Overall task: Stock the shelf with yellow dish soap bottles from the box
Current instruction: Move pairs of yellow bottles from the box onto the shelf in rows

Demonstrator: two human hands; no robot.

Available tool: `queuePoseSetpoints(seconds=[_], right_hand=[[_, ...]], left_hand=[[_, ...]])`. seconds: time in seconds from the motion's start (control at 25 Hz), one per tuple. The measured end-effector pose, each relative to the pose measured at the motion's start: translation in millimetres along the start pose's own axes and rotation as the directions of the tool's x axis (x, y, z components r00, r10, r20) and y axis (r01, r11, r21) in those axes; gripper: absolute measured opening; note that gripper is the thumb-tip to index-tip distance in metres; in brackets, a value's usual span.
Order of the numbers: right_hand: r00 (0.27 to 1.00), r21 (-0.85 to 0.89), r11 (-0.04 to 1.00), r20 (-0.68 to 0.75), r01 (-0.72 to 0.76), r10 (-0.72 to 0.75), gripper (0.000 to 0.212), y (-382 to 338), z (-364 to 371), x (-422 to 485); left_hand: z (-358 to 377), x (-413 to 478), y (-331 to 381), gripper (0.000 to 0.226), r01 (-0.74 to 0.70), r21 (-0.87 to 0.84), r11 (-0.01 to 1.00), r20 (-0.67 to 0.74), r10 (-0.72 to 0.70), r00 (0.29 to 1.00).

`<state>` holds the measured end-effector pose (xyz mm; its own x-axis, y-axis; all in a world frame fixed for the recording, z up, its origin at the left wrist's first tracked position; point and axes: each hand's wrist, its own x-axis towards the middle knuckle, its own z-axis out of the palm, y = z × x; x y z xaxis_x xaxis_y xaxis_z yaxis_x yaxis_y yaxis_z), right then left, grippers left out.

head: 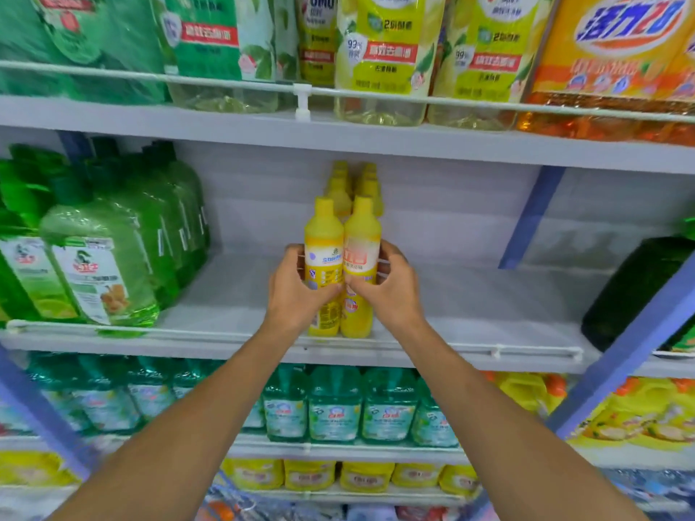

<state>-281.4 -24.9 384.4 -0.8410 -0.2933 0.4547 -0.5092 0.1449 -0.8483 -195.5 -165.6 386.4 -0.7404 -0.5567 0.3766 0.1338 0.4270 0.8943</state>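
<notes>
Where a pale grey store shelf runs beneath both hands, green plastic detergent jugs to their left, left hand curled round one upright yellow plastic dish soap bottle, right hand gripping a second yellow bottle touching it, rear yellow bottles behind mostly hidden, dark jug far right cut off.

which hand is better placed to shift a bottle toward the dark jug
Right, likely. The right hand grips the right bottle, beside the bare shelf toward the dark jug; the left hand grips the left bottle, farther off.
</notes>
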Motion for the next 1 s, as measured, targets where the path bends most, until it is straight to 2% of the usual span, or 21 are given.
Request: queuePoseSetpoints(seconds=[0.16,0.32,0.52,0.6,0.8,0.84,1.0], right_hand=[[0.999,0.001,0.999,0.016,-0.037,0.037,0.072,18.0,4.4,3.0],[0.997,0.032,0.998,0.048,-0.060,0.058,0.068,25.9,-1.2,-1.6],[0.990,0.037,0.995,0.117,-0.088,0.084,0.068,29.8,-7.0,-10.0],[0.989,0.028,0.996,0.120,-0.089,0.085,0.067,30.8,-6.1,-13.5],[0.982,0.004,0.992,0.136,-0.129,0.127,0.064,38.5,-6.4,-17.7],[0.981,-0.003,0.991,0.140,-0.134,0.133,0.064,40.5,-6.4,-19.4],[0.973,-0.020,0.986,0.162,-0.163,0.164,0.060,50.2,-5.5,-26.0]], left_hand=[[6.7,6.9,-18.0,0.067,-0.025,-0.041,0.999,0.033,0.027,0.999],[3.3,8.4,-21.6,0.069,0.008,-0.031,1.000,0.099,-0.005,0.995],[-19.9,16.7,-26.0,0.042,0.051,-0.115,0.992,0.331,-0.010,0.943],[-17.4,16.3,-26.2,0.045,0.040,-0.089,0.995,0.305,-0.011,0.952],[-0.3,12.4,-33.5,0.061,0.051,0.016,0.999,0.123,-0.053,0.991],[-0.8,11.0,-36.5,0.063,0.063,0.024,0.998,0.147,-0.066,0.987],[-14.3,6.2,-51.4,0.059,0.127,-0.047,0.991,0.387,-0.100,0.917]])
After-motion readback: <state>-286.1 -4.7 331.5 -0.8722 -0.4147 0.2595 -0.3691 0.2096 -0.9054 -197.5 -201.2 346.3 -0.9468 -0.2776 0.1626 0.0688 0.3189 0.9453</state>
